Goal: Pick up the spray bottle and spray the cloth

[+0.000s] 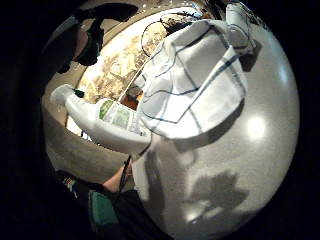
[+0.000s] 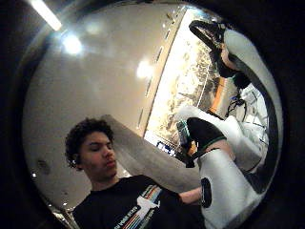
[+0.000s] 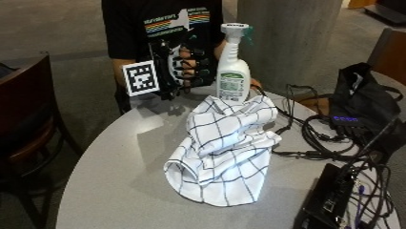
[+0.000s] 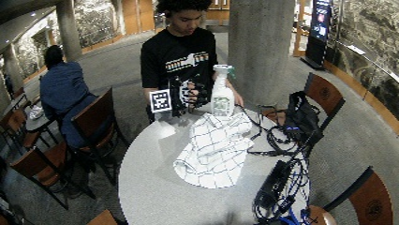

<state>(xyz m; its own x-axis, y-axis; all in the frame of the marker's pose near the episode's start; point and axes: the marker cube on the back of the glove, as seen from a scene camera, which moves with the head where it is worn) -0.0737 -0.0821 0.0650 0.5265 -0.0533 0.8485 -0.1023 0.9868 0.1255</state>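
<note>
A white spray bottle [image 3: 233, 71] with a green label and white trigger head stands upright at the far edge of the round grey table [image 3: 120, 162]. A white cloth [image 3: 225, 148] with a dark grid pattern lies heaped just in front of it, touching its base. My gloved right hand [image 3: 184, 67] hovers beside the bottle, a small gap away, palm toward it, fingers loosely bent and holding nothing. In the little finger side palm view the bottle [image 1: 107, 122] and the cloth [image 1: 195, 85] appear side by side. The bare hand shows at the table edge behind the bottle.
Black cables [image 3: 329, 138] and a black box [image 3: 329, 195] cover the table's right side, with a black bag [image 3: 365, 95] beyond them. A wooden chair [image 3: 25, 119] stands at the left. A concrete column [image 3: 289, 38] rises behind the table.
</note>
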